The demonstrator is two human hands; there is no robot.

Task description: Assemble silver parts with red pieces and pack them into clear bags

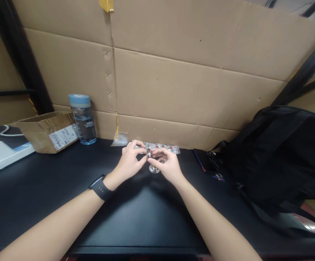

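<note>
My left hand (130, 159) and my right hand (166, 164) meet over the middle of the black table (65, 188). Between their fingertips they pinch a small round silver metal part (149, 152). A second silver round piece (154, 169) lies on the table just under my right hand. My left wrist wears a black watch (100, 187). Behind the hands lie clear plastic bags of small red and silver parts (171, 148).
A clear water bottle (83, 119) with a blue lid stands at the back left beside an open brown cardboard box (49, 130). A black backpack (282, 152) fills the right side, with a dark phone (205, 161) next to it. Cardboard sheets (187, 79) form the back wall.
</note>
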